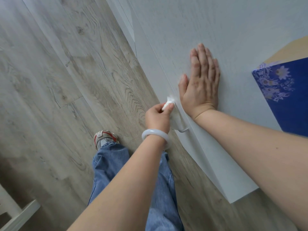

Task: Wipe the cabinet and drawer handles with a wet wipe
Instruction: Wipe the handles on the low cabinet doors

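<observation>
A white cabinet door (pixel 191 27) fills the upper right of the head view. Its slim metal handle (pixel 183 130) runs along the door's edge, mostly wrapped by a white wet wipe (pixel 175 117); only the lower end shows. My left hand (pixel 158 116), with a pale bangle on the wrist, is shut on the wipe and pinches it around the handle. My right hand (pixel 200 84) lies flat on the door panel just right of the handle, fingers together and extended, holding nothing.
Grey wood-grain floor (pixel 66 80) spreads to the left. My jeans leg (pixel 160 189) and a sneaker (pixel 105 137) stand below the handle. A blue patterned box (pixel 286 97) sits at the right edge. A white furniture piece (pixel 15 215) is at the bottom left.
</observation>
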The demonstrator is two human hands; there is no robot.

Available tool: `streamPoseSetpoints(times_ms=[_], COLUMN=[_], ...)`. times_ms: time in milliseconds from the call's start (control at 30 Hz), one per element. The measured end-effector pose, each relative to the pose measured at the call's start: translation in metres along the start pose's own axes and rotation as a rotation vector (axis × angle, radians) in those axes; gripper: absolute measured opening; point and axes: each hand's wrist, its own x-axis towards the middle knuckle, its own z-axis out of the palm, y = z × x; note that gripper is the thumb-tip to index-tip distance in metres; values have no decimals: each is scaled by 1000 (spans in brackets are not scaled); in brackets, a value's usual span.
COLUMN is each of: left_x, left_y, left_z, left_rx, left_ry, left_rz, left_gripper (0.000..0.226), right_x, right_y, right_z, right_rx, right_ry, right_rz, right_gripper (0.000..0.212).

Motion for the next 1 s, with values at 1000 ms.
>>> streamPoseSetpoints(times_ms=[1000], left_x=[0], left_y=[16], left_z=[-12], left_rx=[5], left_ry=[89], left_rz=[-106], left_gripper=[21], right_x=[-1], right_y=[-1], right_z=[0], right_rx=[-18], right_ry=[-12], right_rz=[-2], right_gripper=[64])
